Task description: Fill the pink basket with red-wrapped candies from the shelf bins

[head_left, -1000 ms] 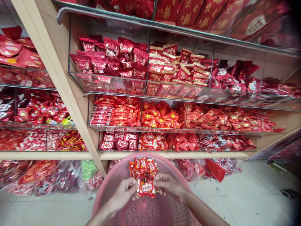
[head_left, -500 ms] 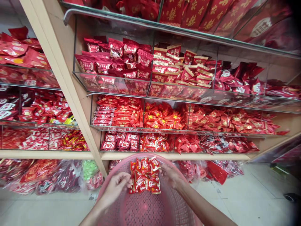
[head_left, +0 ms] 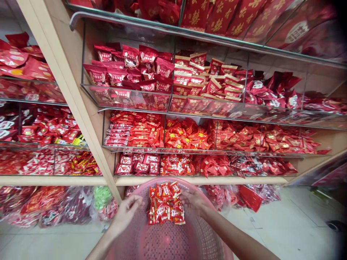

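A pile of small red-and-gold wrapped candy packets (head_left: pixel 165 204) lies in rows inside a pink perforated plastic basket (head_left: pixel 214 249), toward its far side. To the left of the pile hovers my left hand (head_left: pixel 129 210), its thumb and fingers apart, with a gap between them and the packets. My right hand (head_left: pixel 195 203) is at the pile's right edge, fingers stretched toward the upper right packets; its fingertips seem to touch them. No packet shows clear of the pile in either hand.
Beyond the basket stands a wooden shelf unit (head_left: pixel 203 180) with clear dividers, full of red snack packets (head_left: pixel 130 76). A wooden upright (head_left: pixel 67 97) parts it from another filled section on the left. Plastic bags of goods (head_left: pixel 78 206) lie on the tiled floor (head_left: pixel 292 224) beneath.
My left hand has drawn back to the left, away from the packets, and its fingers have spread. My right hand has shifted slightly left against the pile's edge. The view has moved a little.
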A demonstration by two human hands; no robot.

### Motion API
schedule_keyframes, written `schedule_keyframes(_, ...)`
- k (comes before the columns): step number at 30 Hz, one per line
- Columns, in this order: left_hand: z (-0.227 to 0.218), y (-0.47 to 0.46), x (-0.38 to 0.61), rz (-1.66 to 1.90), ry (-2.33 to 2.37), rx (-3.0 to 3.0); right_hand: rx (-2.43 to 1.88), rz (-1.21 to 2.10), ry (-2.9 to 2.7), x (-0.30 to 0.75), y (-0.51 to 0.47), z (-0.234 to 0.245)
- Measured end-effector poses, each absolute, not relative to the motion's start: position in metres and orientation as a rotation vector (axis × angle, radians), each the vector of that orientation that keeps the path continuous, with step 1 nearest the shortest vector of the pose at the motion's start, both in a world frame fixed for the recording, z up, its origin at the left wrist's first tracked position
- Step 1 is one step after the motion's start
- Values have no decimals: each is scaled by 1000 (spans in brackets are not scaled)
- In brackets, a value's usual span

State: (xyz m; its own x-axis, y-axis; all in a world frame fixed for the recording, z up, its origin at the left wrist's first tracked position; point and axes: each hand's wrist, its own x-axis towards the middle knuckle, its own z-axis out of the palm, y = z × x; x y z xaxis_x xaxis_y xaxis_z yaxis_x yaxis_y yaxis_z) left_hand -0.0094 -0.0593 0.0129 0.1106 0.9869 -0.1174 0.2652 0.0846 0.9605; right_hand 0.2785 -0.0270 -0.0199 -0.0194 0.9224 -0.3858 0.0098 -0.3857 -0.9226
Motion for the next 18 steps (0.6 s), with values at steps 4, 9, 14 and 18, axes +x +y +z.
schedule_keyframes(4, 5, -47, -35, 961, 1657, 1551, -1649, 1152, -1225, 290, -14, -9)
schedule_keyframes(9, -17, -43, -43, 887, 1844, 1719, -1470, 694, -1594, 279, 26, 23)
schedule_keyframes(14, -29, -46, -38, 844, 1808, 1845, -1457, 450, -1749, 234, 69, 38)
schedule_keyframes(18, -29, -48, -38, 828, 1806, 1888, -1603, 372, -1796, 208, 86, 36)
